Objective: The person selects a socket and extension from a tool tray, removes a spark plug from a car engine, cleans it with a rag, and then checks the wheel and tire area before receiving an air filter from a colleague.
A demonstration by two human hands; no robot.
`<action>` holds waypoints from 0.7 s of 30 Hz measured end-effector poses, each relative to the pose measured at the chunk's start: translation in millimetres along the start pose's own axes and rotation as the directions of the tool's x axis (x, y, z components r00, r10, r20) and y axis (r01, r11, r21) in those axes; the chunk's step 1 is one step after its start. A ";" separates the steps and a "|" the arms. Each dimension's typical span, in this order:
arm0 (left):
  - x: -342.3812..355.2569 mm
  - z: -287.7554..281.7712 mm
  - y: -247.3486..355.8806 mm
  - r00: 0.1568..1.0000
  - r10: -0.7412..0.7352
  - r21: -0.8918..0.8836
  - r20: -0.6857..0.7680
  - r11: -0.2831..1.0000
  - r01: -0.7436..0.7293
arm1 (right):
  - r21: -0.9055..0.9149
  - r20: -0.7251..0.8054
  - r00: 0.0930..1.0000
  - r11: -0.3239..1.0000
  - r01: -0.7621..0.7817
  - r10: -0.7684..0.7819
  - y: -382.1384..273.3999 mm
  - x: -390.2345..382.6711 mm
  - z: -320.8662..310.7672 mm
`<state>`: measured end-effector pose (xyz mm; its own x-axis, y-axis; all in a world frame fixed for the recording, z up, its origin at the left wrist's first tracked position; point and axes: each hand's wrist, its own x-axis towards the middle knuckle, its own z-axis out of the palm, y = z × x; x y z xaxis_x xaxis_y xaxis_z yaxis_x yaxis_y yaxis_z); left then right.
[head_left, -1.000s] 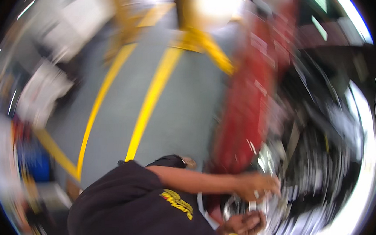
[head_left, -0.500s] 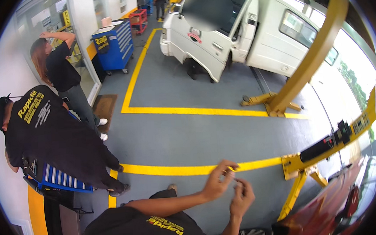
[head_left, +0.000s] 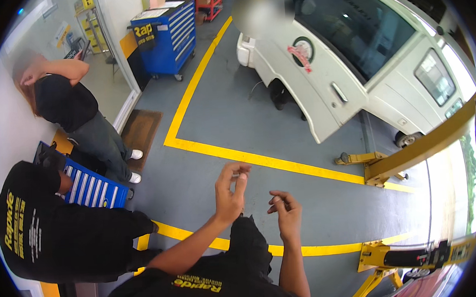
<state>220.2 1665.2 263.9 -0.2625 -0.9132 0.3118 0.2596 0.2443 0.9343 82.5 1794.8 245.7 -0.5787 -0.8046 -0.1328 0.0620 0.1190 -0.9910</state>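
Note:
Both of my hands are raised in front of my body above the grey floor, apart from each other. My left hand (head_left: pixel 230 195) has its fingers bent forward and its thumb up, with a gap between them; nothing shows in it. Lower and to the right, my right hand (head_left: pixel 288 213) has loosely curled fingers pointing toward the left one. I can make out no object between its thumb and fingers. Neither hand touches anything. Beyond them stands a white van (head_left: pixel 332 88) with its front door swung out.
Two people in black shirts stand at the left, one bent over a blue tool chest (head_left: pixel 96 187). Another blue tool cabinet (head_left: pixel 169 41) and a red cart (head_left: pixel 209 3) stand farther back. A yellow lift post (head_left: pixel 428 145) rises at the right. Yellow lines (head_left: pixel 271 160) mark the floor.
My hands have drawn apart, the left one moving left and up, the right slightly left. The view has shifted closer to the van. The person at the chest has leaned lower.

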 end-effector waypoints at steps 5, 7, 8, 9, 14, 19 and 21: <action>163.5 22.0 -36.0 0.954 0.298 0.139 -0.027 0.946 -0.292 | 0.207 0.103 0.995 0.978 -0.028 0.007 -32.4 207.0 59.4; 231.0 24.2 -34.8 0.893 0.443 0.302 0.071 0.844 -0.443 | 0.298 0.158 0.987 0.951 -0.081 0.035 -59.9 281.7 117.5; 267.8 19.4 -47.0 0.869 0.479 0.323 0.120 0.809 -0.491 | 0.071 0.210 0.962 0.984 0.161 -0.173 -80.0 315.2 147.6; 307.1 10.4 -65.6 0.841 0.516 0.337 0.165 0.771 -0.540 | 0.130 0.348 0.925 0.985 0.115 -0.154 -82.6 345.3 173.7; 493.3 -101.9 -150.2 0.902 0.415 0.713 -0.114 0.667 -0.217 | 0.306 0.822 0.568 0.871 -0.383 -0.038 -122.0 514.1 322.0; 692.6 -175.1 -245.9 0.821 0.141 0.196 -0.553 0.980 -0.036 | 0.378 0.756 0.452 0.880 0.288 -0.472 -167.0 712.6 458.7; 786.5 -160.1 -250.9 0.886 0.142 0.060 -0.441 0.990 -0.129 | 0.333 0.669 0.471 0.798 0.502 -0.575 -177.2 798.5 500.3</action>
<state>97.3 833.5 247.0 0.2145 -0.9182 0.3330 0.2350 0.3795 0.8949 16.3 840.1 305.7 0.2358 -0.8365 0.4946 0.0299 -0.5025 -0.8641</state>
